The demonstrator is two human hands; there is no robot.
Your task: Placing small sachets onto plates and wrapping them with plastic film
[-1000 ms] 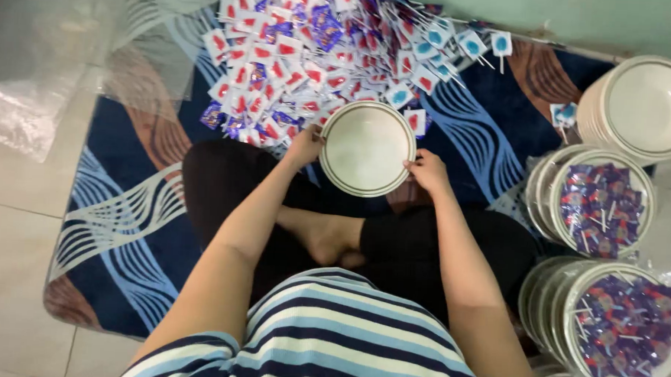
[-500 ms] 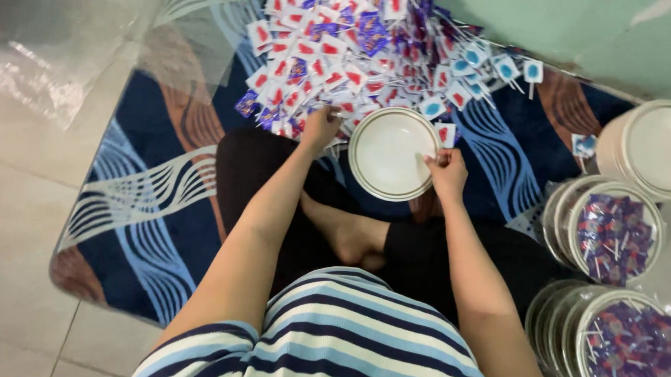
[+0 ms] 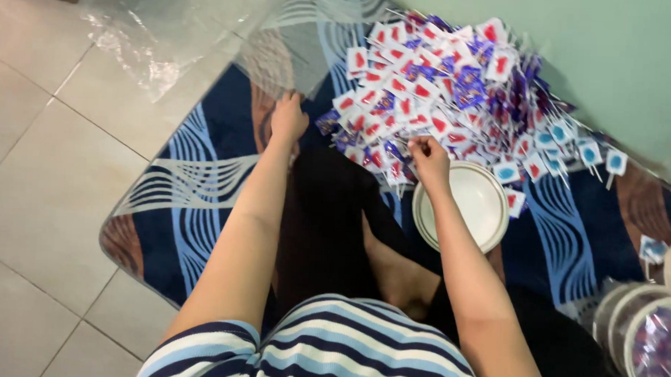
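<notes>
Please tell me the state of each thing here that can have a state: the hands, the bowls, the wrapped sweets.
Left hand: fingers curled, resting on the mat.
Right hand: pinching at the pile's edge.
White bowl: upright, empty.
Pile of wrapped lollipops: heaped loosely.
Stacked bowls: filled with lollipops.
Clear plastic sheet: crumpled.

Right hand (image 3: 429,159) hemmed: heap of small red-and-blue wrapped packets (image 3: 443,96) ahead, round white gold-rimmed bowl (image 3: 478,201) beside wrist; bare blue patterned mat (image 3: 201,199) open leftward.

One empty white bowl (image 3: 474,208) on one patterned blue rug (image 3: 201,199), one heap of wrapped lollipops (image 3: 443,96) too many to count, two hands, one clear plastic sheet (image 3: 170,34).
</notes>
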